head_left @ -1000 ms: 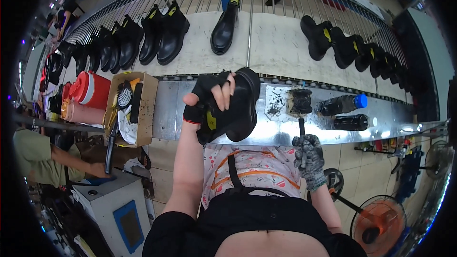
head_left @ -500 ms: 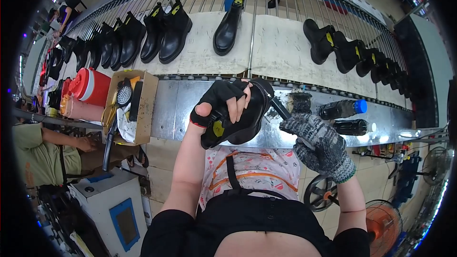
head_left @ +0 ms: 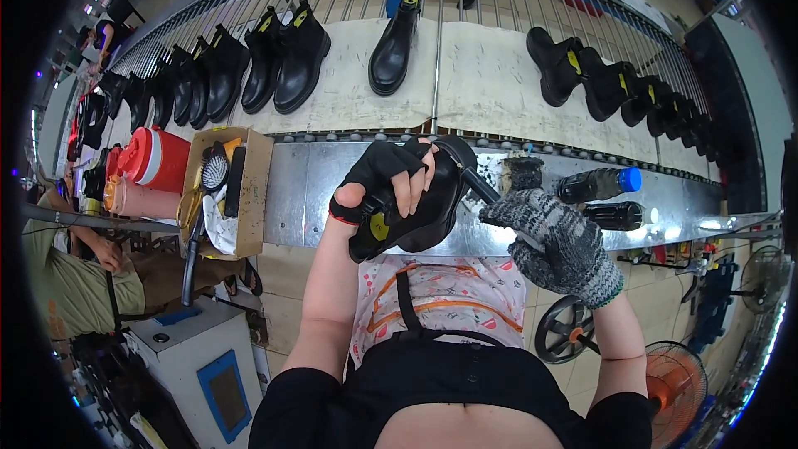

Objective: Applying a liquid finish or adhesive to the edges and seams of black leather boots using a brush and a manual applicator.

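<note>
My left hand (head_left: pixel 389 179), in a black fingerless glove, is closed round a black ankle boot (head_left: pixel 439 204) and holds it tilted above the metal ledge. A yellow patch shows inside the boot's opening, near my wrist. My right hand (head_left: pixel 555 241), in a grey knitted glove, grips a slim black-handled brush-like tool (head_left: pixel 480 185). The tool's far end meets the edge of the boot near the toe; its tip is too small to make out. Just beyond the right hand, a dark, stained block (head_left: pixel 522 173) sits on the ledge.
Black boots stand on the pale conveyor (head_left: pixel 490 66) ahead, in rows left and right, with a single boot (head_left: pixel 394 50) between. Two dark bottles, one blue-capped (head_left: pixel 629 180), lie at right. A cardboard box (head_left: pixel 253 199) with a hairbrush and a red jug (head_left: pixel 162 158) are left, near another person.
My right hand has shifted slightly left and up with the tool, still at the boot's edge. My left hand keeps the boot nearly still. The person at left has moved an arm.
</note>
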{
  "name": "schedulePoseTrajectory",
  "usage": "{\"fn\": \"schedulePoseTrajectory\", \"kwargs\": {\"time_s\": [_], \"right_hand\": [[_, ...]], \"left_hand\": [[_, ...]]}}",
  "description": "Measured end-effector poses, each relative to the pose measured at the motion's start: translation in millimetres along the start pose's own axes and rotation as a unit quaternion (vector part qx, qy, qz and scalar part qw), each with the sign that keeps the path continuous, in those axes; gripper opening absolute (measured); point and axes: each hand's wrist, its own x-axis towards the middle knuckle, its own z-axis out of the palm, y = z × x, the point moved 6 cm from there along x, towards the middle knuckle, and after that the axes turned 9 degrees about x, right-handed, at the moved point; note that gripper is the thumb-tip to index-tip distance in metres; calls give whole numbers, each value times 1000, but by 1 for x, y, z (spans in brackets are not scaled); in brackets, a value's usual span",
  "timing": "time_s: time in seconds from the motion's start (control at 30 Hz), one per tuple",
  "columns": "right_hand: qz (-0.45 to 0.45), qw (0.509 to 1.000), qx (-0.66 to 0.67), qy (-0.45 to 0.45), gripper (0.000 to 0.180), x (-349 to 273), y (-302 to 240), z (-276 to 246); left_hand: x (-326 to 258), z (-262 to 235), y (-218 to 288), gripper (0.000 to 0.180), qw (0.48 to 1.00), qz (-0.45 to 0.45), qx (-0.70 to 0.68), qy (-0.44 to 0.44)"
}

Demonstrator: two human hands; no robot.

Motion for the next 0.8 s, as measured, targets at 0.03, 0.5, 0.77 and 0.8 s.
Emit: {"fn": "schedulePoseTrajectory", "kwargs": {"time_s": [0.03, 0.5, 0.77, 0.8], "right_hand": [[8, 1000, 5, -4, 47, 0, 0, -1], [-81, 967, 238, 32, 43, 22, 12, 6], [-79, 972, 208, 81, 60, 30, 17, 59], [-82, 971, 207, 84, 59, 32, 15, 64]], "left_hand": [[-1, 0, 0, 85, 1000, 0, 0, 0], [-18, -28, -16, 87, 997, 19, -69, 40], [-45, -64, -22, 85, 981, 64, -126, 134], [-48, -71, -23, 85, 974, 72, -146, 156]]}}
